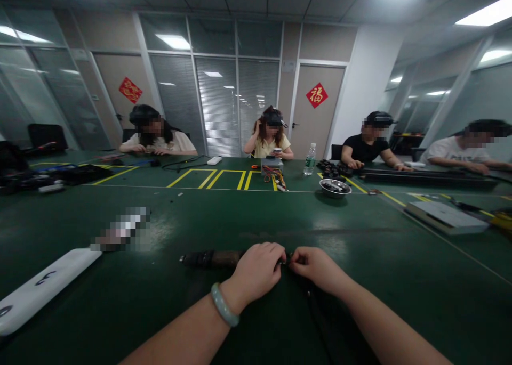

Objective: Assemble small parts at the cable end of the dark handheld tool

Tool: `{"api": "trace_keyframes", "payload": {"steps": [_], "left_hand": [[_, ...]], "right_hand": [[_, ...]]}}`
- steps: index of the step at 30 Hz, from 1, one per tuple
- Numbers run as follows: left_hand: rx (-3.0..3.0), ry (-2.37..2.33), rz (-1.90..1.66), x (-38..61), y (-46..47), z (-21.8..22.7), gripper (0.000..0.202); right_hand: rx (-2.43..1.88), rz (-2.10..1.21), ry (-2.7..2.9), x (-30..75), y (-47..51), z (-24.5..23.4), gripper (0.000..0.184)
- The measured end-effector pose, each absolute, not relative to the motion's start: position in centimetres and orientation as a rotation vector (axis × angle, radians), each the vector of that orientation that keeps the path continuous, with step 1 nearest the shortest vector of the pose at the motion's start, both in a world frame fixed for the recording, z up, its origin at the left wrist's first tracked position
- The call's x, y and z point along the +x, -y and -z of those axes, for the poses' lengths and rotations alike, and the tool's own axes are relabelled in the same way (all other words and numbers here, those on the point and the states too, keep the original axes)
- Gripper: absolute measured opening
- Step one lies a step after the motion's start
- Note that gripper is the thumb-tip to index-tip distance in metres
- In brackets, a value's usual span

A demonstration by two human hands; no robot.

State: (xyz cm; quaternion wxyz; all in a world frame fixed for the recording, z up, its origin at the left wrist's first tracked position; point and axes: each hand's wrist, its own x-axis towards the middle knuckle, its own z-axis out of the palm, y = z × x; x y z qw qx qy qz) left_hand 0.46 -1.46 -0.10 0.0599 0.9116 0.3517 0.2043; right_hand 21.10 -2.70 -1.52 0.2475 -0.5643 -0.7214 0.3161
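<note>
The green desk is carrying a dark rod, lying toward the near edge, probably for easy reach. The left hand is curling closed fingers over its right end, seemingly steadying it; the right hand's fingers are bunching together just beside, holding what I cannot tell.

Glass partitions, ceiling light panels and a long green worktable show an office workroom.
</note>
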Motion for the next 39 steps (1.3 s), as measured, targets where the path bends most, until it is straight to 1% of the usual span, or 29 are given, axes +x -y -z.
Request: {"api": "trace_keyframes", "payload": {"steps": [12, 24, 29, 39], "left_hand": [[2.79, -1.086, -0.559, 0.3, 2.2, -0.7, 0.012], [2.824, -1.175, -0.649, 0.0, 3.5, -0.6, 0.013], [2.814, -1.129, -0.71, -0.1, 3.7, -0.4, 0.013], [2.833, -1.146, -0.671, 0.0, 4.5, -0.8, 0.016]], "right_hand": [[-1.509, -0.757, 1.98, 21.3, 2.7, 2.5, 0.01], [-1.543, -0.485, 1.909, 20.0, 4.7, 2.9, 0.012], [-1.541, -0.465, 1.865, 19.9, 5.2, 3.0, 0.013], [-1.583, -0.479, 1.792, 19.4, 6.0, 2.7, 0.016]]}}
